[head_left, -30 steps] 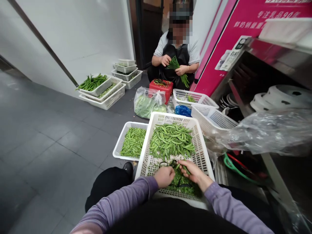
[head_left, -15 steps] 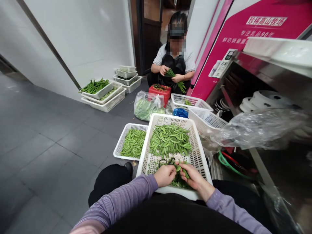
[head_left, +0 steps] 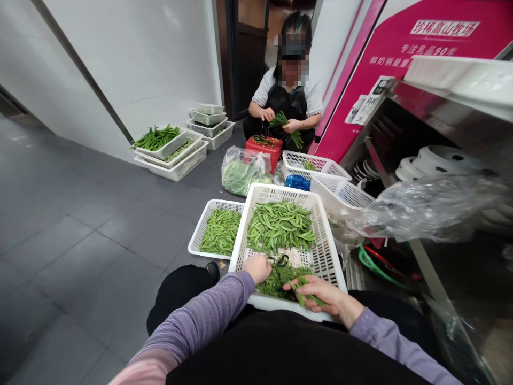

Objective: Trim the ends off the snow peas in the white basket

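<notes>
My left hand [head_left: 258, 268] is closed, knuckles up, over the left side of the white basket [head_left: 236, 258]; whatever its fingers hold is hidden. Right beside it, the black loop handles of what look like scissors [head_left: 282, 260] lie in the basket. My right hand [head_left: 320, 294] is closed around several green pea pods [head_left: 300, 291] above the near right part of the basket, its index finger stretched out. Below my hands is a heap of fine green trimmings [head_left: 280, 279]. A pile of whole pea pods [head_left: 280, 227] fills the far half.
A smaller white basket of pods [head_left: 219, 230] stands at left. Beyond are a tied plastic bag of greens [head_left: 244, 172], a red box [head_left: 264, 149] and a co-worker [head_left: 288, 101] holding green stalks. Stacked baskets [head_left: 176, 168] line the wall; a metal shelf [head_left: 425, 272] is at right.
My left hand has moved left and slightly away from me, apart from my right hand. My right hand has drawn back a little with the pods. The scissors have hardly moved.
</notes>
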A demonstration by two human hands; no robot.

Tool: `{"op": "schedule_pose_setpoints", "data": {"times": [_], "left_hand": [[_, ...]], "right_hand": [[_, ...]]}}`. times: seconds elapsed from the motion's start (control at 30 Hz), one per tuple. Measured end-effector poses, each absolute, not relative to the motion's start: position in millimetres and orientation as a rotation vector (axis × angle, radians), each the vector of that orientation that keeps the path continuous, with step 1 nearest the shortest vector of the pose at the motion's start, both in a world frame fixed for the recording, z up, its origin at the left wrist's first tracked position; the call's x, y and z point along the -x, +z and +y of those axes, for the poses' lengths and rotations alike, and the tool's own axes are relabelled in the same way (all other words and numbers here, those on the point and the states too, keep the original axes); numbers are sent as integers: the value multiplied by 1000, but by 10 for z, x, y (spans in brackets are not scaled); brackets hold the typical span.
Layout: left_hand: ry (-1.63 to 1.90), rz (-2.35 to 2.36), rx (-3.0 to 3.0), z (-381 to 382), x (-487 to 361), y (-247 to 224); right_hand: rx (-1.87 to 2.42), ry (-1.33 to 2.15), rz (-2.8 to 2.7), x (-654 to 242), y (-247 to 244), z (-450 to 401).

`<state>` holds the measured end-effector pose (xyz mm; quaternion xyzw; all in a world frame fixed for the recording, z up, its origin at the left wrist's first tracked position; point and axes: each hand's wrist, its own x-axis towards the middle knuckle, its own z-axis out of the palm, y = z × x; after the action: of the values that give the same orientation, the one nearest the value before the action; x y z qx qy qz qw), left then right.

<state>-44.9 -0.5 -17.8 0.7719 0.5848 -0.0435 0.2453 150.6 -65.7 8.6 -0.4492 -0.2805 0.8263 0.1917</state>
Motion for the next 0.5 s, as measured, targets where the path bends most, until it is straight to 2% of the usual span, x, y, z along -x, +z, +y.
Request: {"op": "schedule_pose_setpoints", "data": {"times": [0.1,0.23,0.4,0.5], "left_hand": [[-98,1482,-2205,-23,455,-139],[111,921,-2512,-260,335,-26],[-31,679,-2693,-326,277,26],[-103,601,-2709,-276,290,-1]], "right_hand": [[1262,2288,-819,-1609,104,-634],[1251,2314,-843,-1665,48,-577],[1241,2379,-1053,-1676,36,-489],[1359,2278,-1392,-1644,48,-435]]}}
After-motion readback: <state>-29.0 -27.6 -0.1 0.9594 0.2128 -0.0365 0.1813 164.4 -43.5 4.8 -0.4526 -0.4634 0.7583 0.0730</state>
